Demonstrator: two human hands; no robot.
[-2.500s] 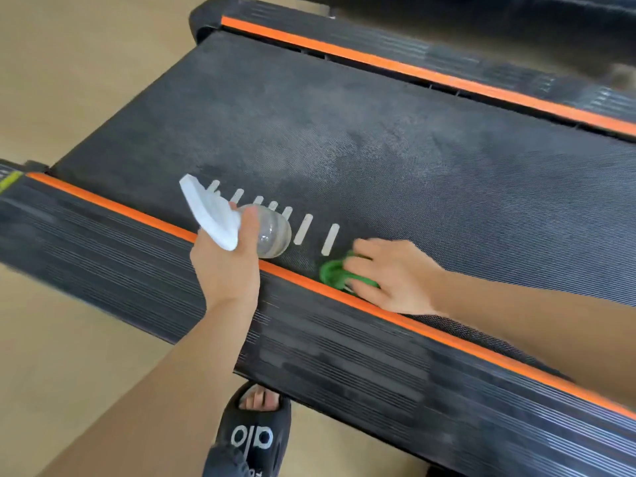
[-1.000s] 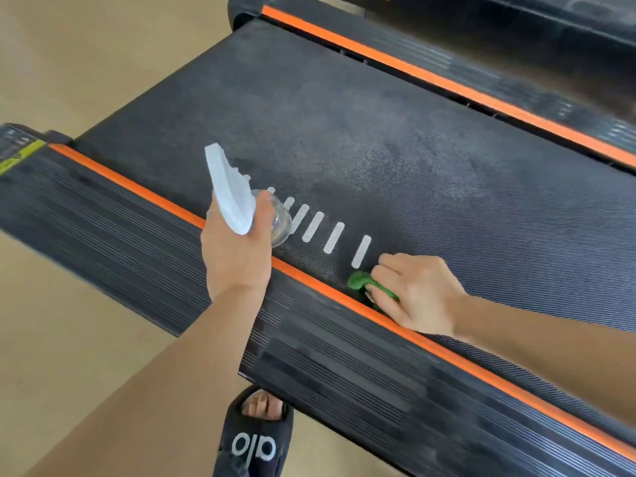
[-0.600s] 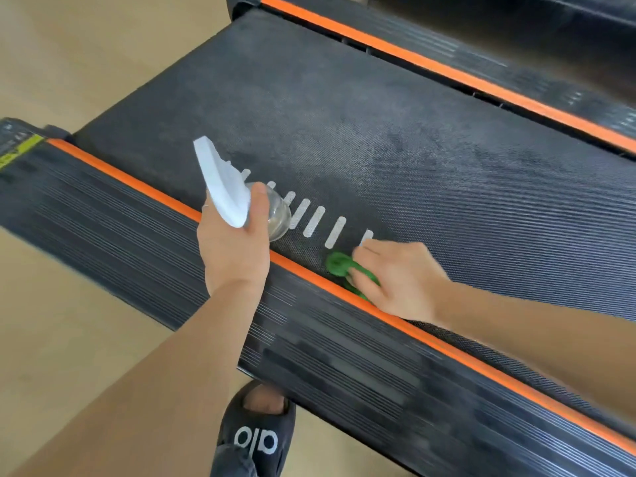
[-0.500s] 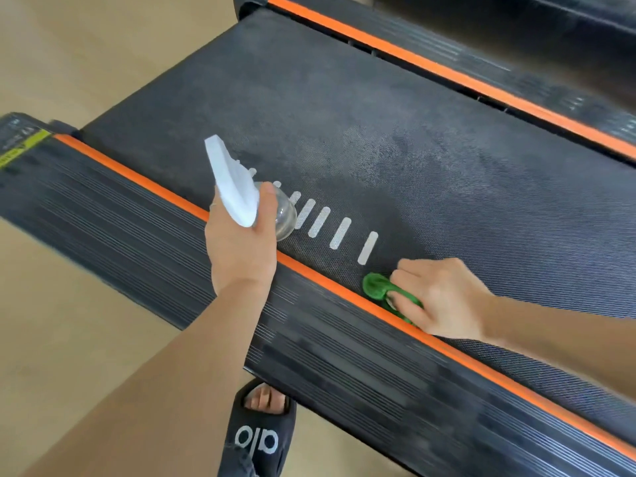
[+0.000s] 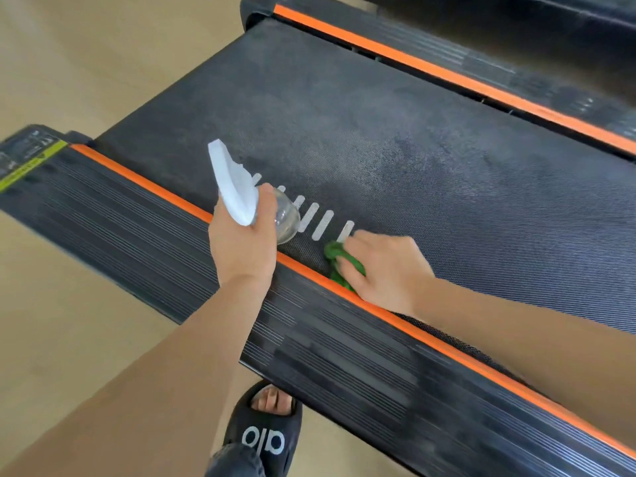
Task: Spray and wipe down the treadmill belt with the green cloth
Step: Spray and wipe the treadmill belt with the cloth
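Wiping is under way along the near edge of the treadmill belt (image 5: 395, 139). The right hand (image 5: 385, 266) has its grip closed over the bunched green cloth (image 5: 340, 261), pressing it to the belt just beside the orange strip (image 5: 426, 332) of the near side rail (image 5: 327, 359). Half a second ago this hand sat further right, clear of the white dashes (image 5: 318, 220); now it has slid back left, so the cloth lies just below the last dash and the fingers touch its end. Over the earlier pictures the hand shuttles left and right along the same short stretch, which reads as a scrubbing stroke on one patch, not steady progress down the belt.

The left hand (image 5: 242, 246) keeps its grip wrapped round the neck of the spray bottle (image 5: 247, 204), white head pointing up and away, clear body hanging above the belt edge. It has barely shifted and I cannot tell whether the trigger is pressed.

Lighter smears mark the belt's middle, probably damp from spraying or wiping. Most of the belt beyond the near edge looks unworked, so I judge the task far from done. A foot in a black slipper (image 5: 265, 438) stands on the floor (image 5: 69, 63) below the rail.
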